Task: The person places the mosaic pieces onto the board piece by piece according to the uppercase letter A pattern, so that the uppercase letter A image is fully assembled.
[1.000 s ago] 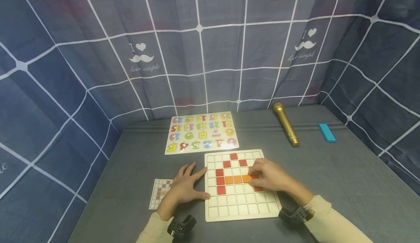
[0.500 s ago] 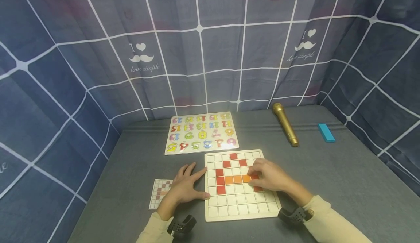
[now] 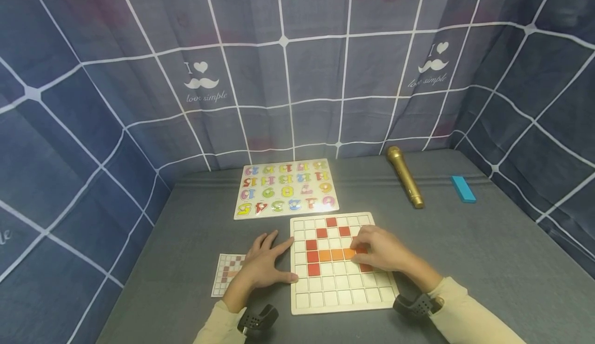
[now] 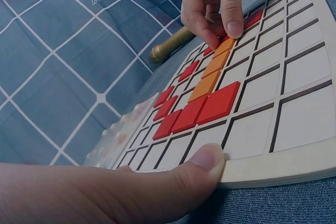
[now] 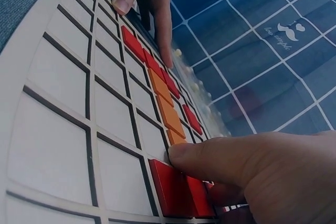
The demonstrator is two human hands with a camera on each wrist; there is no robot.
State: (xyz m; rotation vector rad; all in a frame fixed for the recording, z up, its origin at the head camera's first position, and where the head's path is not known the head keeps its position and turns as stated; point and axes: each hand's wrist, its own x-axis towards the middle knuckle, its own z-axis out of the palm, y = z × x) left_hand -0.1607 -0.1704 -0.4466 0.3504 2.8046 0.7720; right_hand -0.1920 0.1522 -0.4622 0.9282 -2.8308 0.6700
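A wooden grid board point(image 3: 323, 298) lies flat, with several red tiles point(image 3: 313, 269) and a row of orange tiles point(image 3: 337, 254) in its cells. My left hand point(image 3: 264, 265) is spread at the board's left side, thumb and index finger touching its edge. From the right, my right hand point(image 3: 383, 247) reaches over the board and pinches the rightmost orange tile point(image 4: 227, 44) between thumb and finger. Some red tiles on the right are partly hidden by this hand. A small pattern card point(image 3: 221, 277) with a printed grid lies partly under my left hand.
Behind the board lies a number puzzle board point(image 3: 283, 191) with colourful pieces. A gold microphone point(image 3: 405, 177) and a blue block point(image 3: 463, 189) lie at the back right of the grey table point(image 3: 483, 261). A gridded curtain point(image 3: 316, 75) closes off the back and sides.
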